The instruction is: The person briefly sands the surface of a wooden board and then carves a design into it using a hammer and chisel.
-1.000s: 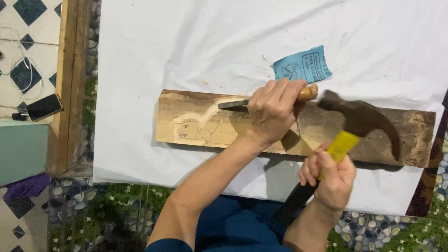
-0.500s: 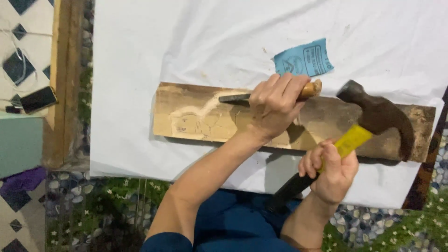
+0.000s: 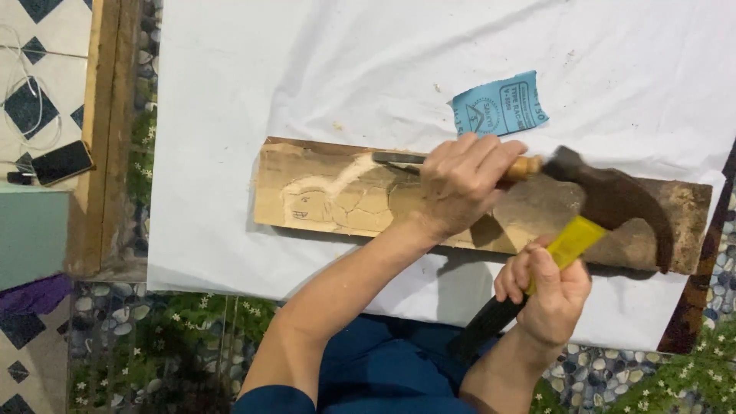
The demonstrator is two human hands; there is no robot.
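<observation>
White cloth (image 3: 322,69) covers the tabletop, and on it a long wooden plank (image 3: 337,195) lies crosswise, pale carved lines cut into its left part, with a blue piece of sandpaper (image 3: 498,106) just beyond its far edge. Over the plank's middle the left hand (image 3: 460,184) has its fingers (image 3: 491,157) clenched around a chisel (image 3: 399,159), whose metal blade points left onto the carving and whose wooden butt sticks out to the right. Nearer the person, the right hand (image 3: 548,295) grips the yellow-and-black handle of a hammer (image 3: 613,199), fingers closed tight, the dark head touching or just beside the chisel's butt.
</observation>
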